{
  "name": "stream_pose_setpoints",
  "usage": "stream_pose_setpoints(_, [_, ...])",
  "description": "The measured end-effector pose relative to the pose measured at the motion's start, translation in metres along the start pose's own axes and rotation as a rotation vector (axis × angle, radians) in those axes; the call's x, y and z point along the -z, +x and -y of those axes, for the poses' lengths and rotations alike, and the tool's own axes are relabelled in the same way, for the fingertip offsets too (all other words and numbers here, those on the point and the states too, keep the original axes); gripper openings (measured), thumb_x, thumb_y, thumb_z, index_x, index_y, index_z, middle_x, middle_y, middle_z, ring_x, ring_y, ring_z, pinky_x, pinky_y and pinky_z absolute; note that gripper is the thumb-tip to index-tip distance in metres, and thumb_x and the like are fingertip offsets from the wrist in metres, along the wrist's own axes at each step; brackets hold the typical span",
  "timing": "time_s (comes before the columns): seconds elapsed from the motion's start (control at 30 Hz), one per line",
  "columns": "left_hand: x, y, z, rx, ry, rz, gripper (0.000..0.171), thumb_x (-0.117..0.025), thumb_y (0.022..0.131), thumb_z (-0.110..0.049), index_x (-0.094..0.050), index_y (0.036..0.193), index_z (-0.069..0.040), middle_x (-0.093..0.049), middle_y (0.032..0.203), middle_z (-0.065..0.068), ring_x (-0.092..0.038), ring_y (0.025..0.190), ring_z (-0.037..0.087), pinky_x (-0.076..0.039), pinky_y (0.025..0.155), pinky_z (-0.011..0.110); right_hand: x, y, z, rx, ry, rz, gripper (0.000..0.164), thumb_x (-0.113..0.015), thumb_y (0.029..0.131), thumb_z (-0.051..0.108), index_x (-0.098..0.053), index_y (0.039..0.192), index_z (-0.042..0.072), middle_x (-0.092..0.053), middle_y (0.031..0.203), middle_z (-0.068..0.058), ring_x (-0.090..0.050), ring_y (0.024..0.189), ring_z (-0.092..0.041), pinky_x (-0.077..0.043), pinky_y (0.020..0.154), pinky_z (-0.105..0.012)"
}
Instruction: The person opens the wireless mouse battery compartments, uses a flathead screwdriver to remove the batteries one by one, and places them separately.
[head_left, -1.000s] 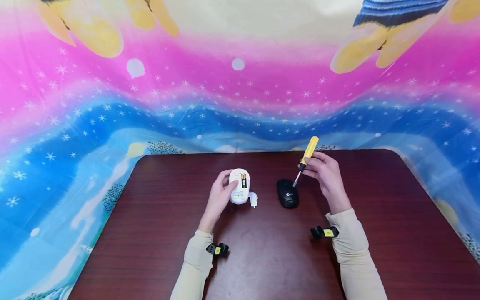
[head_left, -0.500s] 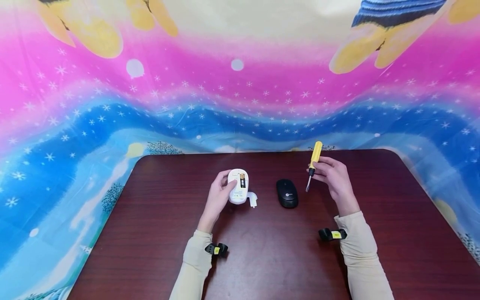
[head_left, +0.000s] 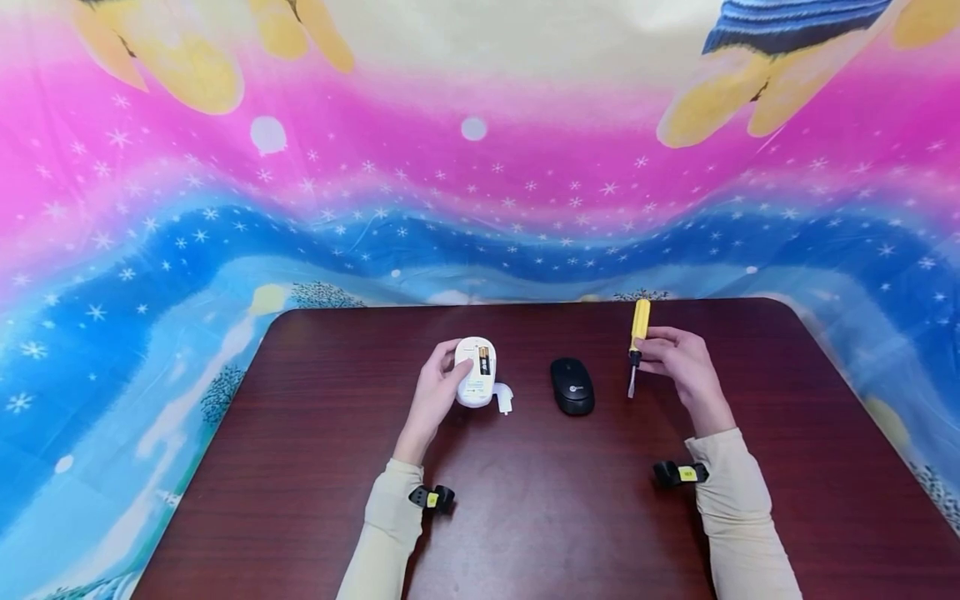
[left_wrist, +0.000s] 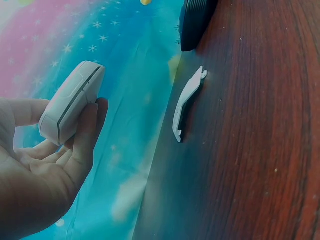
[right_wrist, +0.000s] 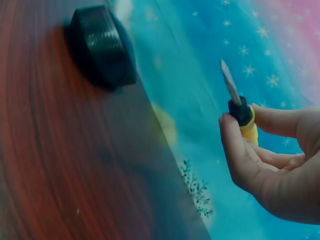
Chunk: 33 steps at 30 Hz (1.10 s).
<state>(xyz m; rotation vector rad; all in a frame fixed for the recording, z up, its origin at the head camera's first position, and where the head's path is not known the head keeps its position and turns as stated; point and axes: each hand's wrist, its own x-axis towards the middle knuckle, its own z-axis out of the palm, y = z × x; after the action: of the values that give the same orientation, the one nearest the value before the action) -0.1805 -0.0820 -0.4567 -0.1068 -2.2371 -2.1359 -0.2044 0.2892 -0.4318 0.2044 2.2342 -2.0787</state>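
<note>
My left hand (head_left: pixel 437 385) holds a white computer mouse (head_left: pixel 476 385), underside up, thumb across it. A battery (head_left: pixel 484 361) shows in its open compartment. The left wrist view gives the mouse (left_wrist: pixel 72 102) edge-on, raised off the table between thumb and fingers. On the table just right of it lies a loose white battery cover (head_left: pixel 504 398). My right hand (head_left: pixel 686 367) pinches a flat-bladed screwdriver (head_left: pixel 640 327) by its yellow handle near the black collar, metal tip pointing down. Between the hands a black computer mouse (head_left: pixel 572 387) rests on the table, apart from both.
The dark red-brown wooden table (head_left: pixel 517 508) has rounded far corners. Behind it hangs a colourful printed cloth (head_left: pixel 480 225), close to the far edge. Black wrist cameras stick out inward from both sleeves.
My right hand has carried the screwdriver right and nearer to me, away from the black mouse, and the screwdriver now stands more upright. The left hand and white mouse stay nearly still.
</note>
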Motion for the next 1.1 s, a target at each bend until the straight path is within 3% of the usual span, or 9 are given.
stream_pose_setpoints(0.1, [0.000, 0.001, 0.001, -0.007, -0.003, 0.000, 0.037, -0.060, 0.101, -0.002, -0.055, 0.136, 0.007, -0.066, 0.123, 0.027, -0.068, 0.096, 0.022, -0.052, 0.077, 0.022, 0.002, 0.000, -0.004, -0.011, -0.085, 0.005, 0.060, -0.065, 0.102, 0.008, -0.036, 0.147, -0.020, -0.070, 0.090, 0.011, -0.070, 0.080, -0.001, -0.061, 0.074, -0.026])
stream_pose_setpoints(0.33, [0.000, 0.002, 0.000, -0.002, -0.011, 0.001, 0.037, -0.060, 0.101, -0.001, -0.055, 0.136, 0.007, -0.067, 0.122, 0.027, -0.067, 0.093, 0.018, -0.052, 0.077, 0.022, 0.005, 0.002, -0.012, -0.038, -0.248, 0.048, 0.054, -0.065, 0.101, 0.009, -0.042, 0.140, -0.022, -0.072, 0.101, -0.010, -0.072, 0.077, -0.007, -0.062, 0.075, -0.032])
stream_pose_setpoints(0.67, [0.000, 0.000, -0.001, 0.012, -0.006, -0.004, 0.037, -0.061, 0.101, -0.002, -0.056, 0.136, 0.006, -0.067, 0.123, 0.027, -0.067, 0.092, 0.018, -0.052, 0.076, 0.023, 0.008, 0.003, -0.023, -0.078, -0.383, 0.077, 0.050, -0.063, 0.100, 0.004, -0.043, 0.137, -0.025, -0.066, 0.110, -0.032, -0.072, 0.076, -0.012, -0.062, 0.071, -0.034])
stream_pose_setpoints(1.1, [0.001, -0.001, -0.001, 0.020, -0.010, -0.003, 0.037, -0.060, 0.101, -0.002, -0.055, 0.137, 0.006, -0.066, 0.124, 0.027, -0.067, 0.096, 0.021, -0.051, 0.078, 0.023, 0.004, 0.001, -0.027, -0.104, -0.515, 0.063, 0.040, -0.065, 0.098, 0.000, -0.051, 0.127, -0.025, -0.066, 0.103, -0.034, -0.072, 0.067, -0.016, -0.062, 0.063, -0.034])
